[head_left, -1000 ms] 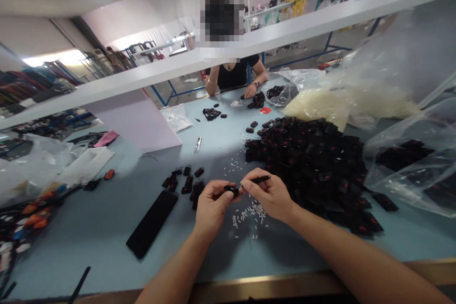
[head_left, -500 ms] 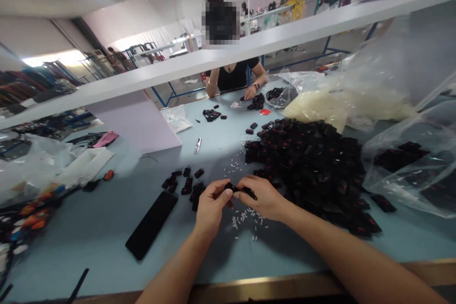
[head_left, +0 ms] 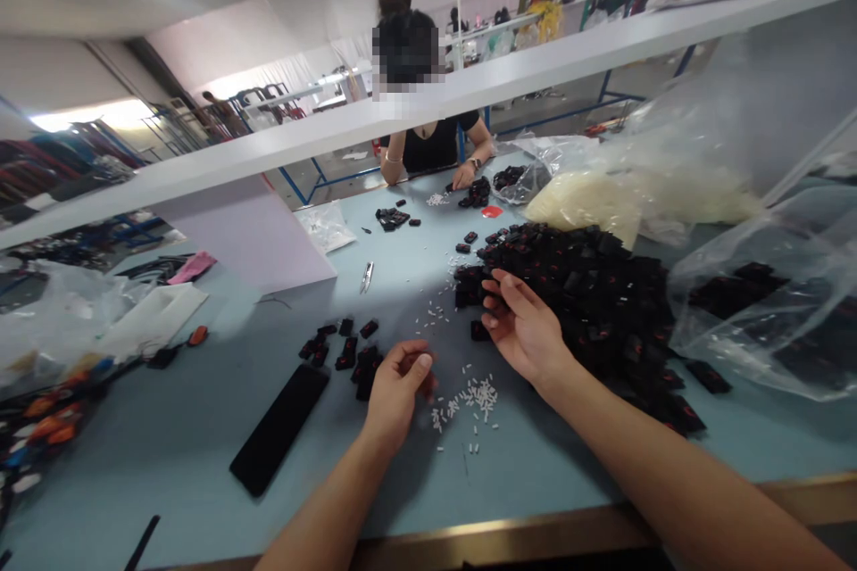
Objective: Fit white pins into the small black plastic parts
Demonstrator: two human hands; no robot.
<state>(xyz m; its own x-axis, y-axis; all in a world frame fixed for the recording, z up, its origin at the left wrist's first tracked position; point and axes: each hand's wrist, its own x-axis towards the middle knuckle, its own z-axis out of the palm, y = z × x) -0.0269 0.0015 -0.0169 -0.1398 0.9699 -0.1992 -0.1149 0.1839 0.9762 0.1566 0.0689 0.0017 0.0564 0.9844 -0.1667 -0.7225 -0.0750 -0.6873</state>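
We have our left hand (head_left: 402,388) over the table (head_left: 268,531) with its fingers curled and the thumb lying close to the index finger; we cannot tell whether anything is pinched inside. Our right hand (head_left: 526,326) is half curled, palm turned toward the left, at the near-left edge of the black pile (head_left: 582,285), and we cannot tell whether its fingertips grip or touch a piece there.

The small black pieces, some with red marks, lie at all angles in that pile. On its near right side, a single black piece (head_left: 708,376) has its long axis running from far left to near right. Beside our left hand is a smaller group of black pieces; there, one upright-looking piece (head_left: 346,352) points away from us, its far end leaning slightly right.

We count two loose pieces just off the pile's far-left corner and roughly eight in the smaller group, where overlap blurs the number. The pile itself is past counting, and so are the white bits (head_left: 478,397) scattered between our hands and nearer to us. We see one black slab (head_left: 279,430), slanting from near left to far right, one pair of snips (head_left: 367,277), and one red piece (head_left: 492,211). One person (head_left: 428,147) sits across from us, one hand (head_left: 463,175) resting by black pieces.
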